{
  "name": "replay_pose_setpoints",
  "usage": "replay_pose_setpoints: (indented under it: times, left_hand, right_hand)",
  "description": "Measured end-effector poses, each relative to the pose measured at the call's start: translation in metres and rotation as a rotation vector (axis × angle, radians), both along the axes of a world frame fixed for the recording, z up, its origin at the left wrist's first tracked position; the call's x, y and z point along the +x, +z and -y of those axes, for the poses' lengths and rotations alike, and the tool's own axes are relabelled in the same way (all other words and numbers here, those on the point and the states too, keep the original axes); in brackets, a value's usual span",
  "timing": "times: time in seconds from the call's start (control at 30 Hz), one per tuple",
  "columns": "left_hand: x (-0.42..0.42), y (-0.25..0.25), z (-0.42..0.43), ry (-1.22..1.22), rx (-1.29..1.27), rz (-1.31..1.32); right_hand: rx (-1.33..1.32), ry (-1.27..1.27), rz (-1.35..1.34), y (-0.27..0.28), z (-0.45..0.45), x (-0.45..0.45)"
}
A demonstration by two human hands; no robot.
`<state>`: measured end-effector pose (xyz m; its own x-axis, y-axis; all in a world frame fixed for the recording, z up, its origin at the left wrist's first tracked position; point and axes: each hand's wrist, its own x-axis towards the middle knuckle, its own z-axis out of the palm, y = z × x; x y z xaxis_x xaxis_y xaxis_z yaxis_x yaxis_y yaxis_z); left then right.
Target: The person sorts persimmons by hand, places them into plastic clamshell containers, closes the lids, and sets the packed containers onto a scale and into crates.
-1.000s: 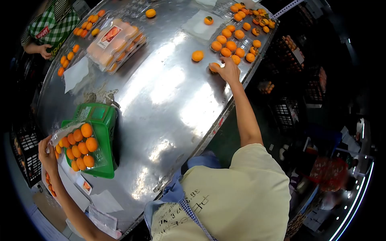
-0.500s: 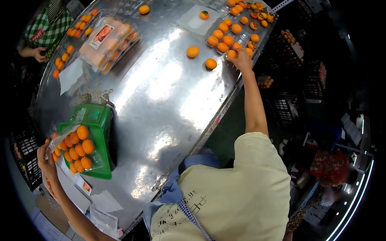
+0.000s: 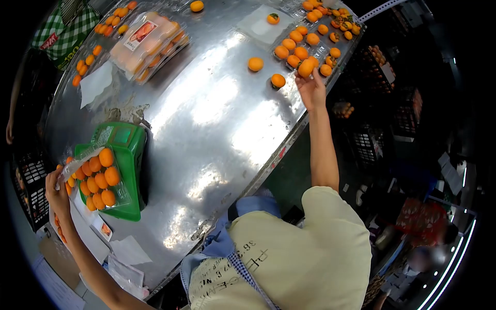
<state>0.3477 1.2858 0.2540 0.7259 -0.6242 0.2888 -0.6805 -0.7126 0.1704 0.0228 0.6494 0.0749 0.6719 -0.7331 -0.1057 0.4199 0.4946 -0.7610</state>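
My left hand is closed on the raised lid edge of a clear plastic fruit tray. Several orange persimmons sit in rows in that tray, which rests on a green scale. At the far right, my right hand has its fingers around one persimmon, held at the near edge of another clear tray of persimmons. Two loose persimmons, one nearer and one farther left, lie on the metal table beside it.
Closed packs of persimmons are stacked on the metal table at the back left. White paper sheets and small labels lie near the left edge. Black crates stand on the floor to the right. Another person's arm shows at far left.
My right hand has turned and drawn slightly back, with a persimmon now visible in its fingers. My left hand stays at the lid. The other person's hand has moved away from the green checked bag.
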Motion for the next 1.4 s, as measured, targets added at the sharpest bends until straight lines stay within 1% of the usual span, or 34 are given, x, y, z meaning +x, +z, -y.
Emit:
replay_pose_setpoints:
  times: [0.03,0.13,0.17,0.23,0.47,0.57,0.6,0.7,0.73,0.83,0.87,0.97,1.07,1.17,1.2,1.3,1.4]
  left_hand:
    - [0.000,0.001,0.000,0.003,0.002,0.001]
    - [0.002,-0.002,0.000,-0.003,-0.018,0.016]
    - [0.000,-0.001,0.001,0.001,-0.016,0.024]
    - [-0.006,0.004,0.006,0.026,0.002,0.036]
    - [-0.016,0.003,0.013,0.058,-0.064,0.021]
    - [-0.020,0.005,0.018,0.071,-0.083,0.024]
    - [-0.020,0.005,0.019,0.066,-0.078,0.036]
    - [-0.015,0.003,0.017,0.047,-0.087,0.074]
    - [-0.016,0.003,0.018,0.025,-0.105,0.091]
    - [-0.011,-0.002,0.014,0.033,-0.100,0.129]
    - [-0.011,-0.004,0.013,0.032,-0.103,0.137]
    - [-0.011,-0.006,0.011,0.020,-0.089,0.185]
    - [-0.015,-0.002,0.011,0.017,-0.067,0.181]
    - [-0.008,-0.009,0.007,-0.032,-0.094,0.230]
    - [-0.005,-0.013,0.004,-0.057,-0.109,0.258]
    - [-0.005,-0.018,0.002,-0.015,-0.106,0.263]
    - [-0.030,0.004,0.017,0.115,-0.153,0.199]
  right_hand:
    - [0.131,0.063,0.087,0.013,-0.021,0.006]
    - [0.302,0.338,0.244,0.038,-0.068,0.023]
    - [0.339,0.375,0.279,0.036,-0.081,0.028]
    - [0.337,0.441,0.280,0.039,-0.105,0.038]
    - [0.482,0.709,0.316,0.067,-0.168,0.069]
    - [0.475,0.812,0.326,0.067,-0.190,0.083]
    - [0.472,0.828,0.293,0.068,-0.198,0.088]
    - [0.546,0.937,0.342,0.066,-0.229,0.103]
    - [0.545,0.957,0.285,0.068,-0.239,0.107]
    - [0.251,0.972,0.151,0.087,-0.277,0.122]
    - [0.224,1.031,0.166,0.086,-0.284,0.126]
    - [-0.031,1.056,0.100,0.087,-0.306,0.131]
    - [0.293,1.084,0.118,0.086,-0.322,0.136]
    - [0.613,1.300,0.282,0.082,-0.328,0.137]
    - [0.571,1.273,0.189,0.086,-0.332,0.136]
    - [0.547,1.281,0.156,0.082,-0.340,0.134]
    - [0.224,1.292,0.108,0.091,-0.349,0.138]
